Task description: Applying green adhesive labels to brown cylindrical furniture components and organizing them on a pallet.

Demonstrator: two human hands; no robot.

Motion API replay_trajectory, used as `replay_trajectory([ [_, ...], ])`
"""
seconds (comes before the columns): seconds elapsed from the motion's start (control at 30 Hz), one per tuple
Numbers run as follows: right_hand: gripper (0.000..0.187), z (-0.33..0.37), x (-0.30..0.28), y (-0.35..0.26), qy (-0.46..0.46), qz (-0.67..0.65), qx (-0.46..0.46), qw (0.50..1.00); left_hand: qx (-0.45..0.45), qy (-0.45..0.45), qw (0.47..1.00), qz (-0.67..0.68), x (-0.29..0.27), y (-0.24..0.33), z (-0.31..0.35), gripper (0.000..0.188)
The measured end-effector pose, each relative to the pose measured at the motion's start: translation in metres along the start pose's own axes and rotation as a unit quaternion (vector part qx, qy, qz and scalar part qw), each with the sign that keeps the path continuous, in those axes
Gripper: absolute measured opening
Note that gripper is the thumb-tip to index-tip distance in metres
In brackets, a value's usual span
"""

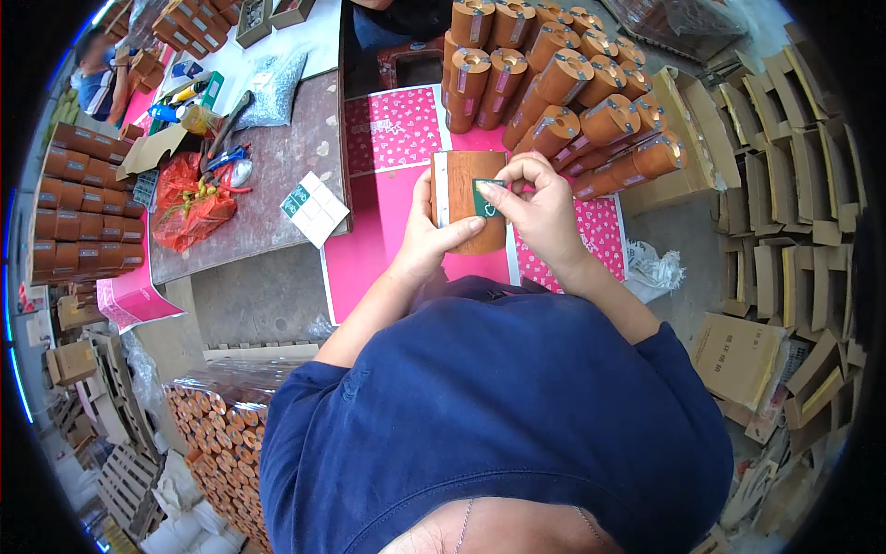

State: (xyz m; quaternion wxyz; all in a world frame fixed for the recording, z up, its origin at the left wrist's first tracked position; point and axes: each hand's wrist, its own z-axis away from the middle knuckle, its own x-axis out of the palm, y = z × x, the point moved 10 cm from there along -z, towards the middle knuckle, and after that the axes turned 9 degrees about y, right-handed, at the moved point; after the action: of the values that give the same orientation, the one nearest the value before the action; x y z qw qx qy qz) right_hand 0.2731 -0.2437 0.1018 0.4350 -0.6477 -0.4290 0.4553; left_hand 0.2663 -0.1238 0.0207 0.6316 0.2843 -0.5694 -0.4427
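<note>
My left hand (430, 233) is closed around the left side of an upright, orange-brown, wood-grained cylinder (461, 189), its thumb lying across the front. A pale strip runs down the cylinder near its left edge. On its front right is a small dark green label (487, 207) with white marks. My right hand (543, 210) pinches the label's upper right corner between thumb and fingers. Whether the label is fully stuck down I cannot tell. A sheet of labels (321, 210), mostly white with a green one left at its corner, lies on the table to the left.
Many similar cylinders (565, 76) stand stacked at the far right, beside a cardboard box (697, 138). A worn table (281, 166) holds a red plastic bag (189, 208) and tools. Open cartons (784, 166) fill the right side. More cylinders (88, 212) are piled at left.
</note>
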Motion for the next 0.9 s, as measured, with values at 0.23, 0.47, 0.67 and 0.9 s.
replay_trajectory([
  [0.23,0.007,0.004,0.002,0.000,-0.012,-0.327,0.149,0.933,-0.013,0.007,0.996,0.093,-0.003,-0.007,-0.004,0.099],
  [0.47,0.010,0.001,0.018,0.007,-0.071,-0.215,0.149,0.962,0.008,0.001,0.997,0.072,-0.006,-0.004,-0.002,0.106],
  [0.67,0.013,-0.001,0.017,0.009,-0.052,-0.118,0.099,0.987,0.009,0.010,0.999,0.045,-0.006,0.001,0.002,0.107],
  [0.9,0.013,-0.002,0.012,-0.006,-0.011,-0.007,-0.015,1.000,0.016,0.013,0.999,0.034,-0.007,0.003,0.005,0.096],
])
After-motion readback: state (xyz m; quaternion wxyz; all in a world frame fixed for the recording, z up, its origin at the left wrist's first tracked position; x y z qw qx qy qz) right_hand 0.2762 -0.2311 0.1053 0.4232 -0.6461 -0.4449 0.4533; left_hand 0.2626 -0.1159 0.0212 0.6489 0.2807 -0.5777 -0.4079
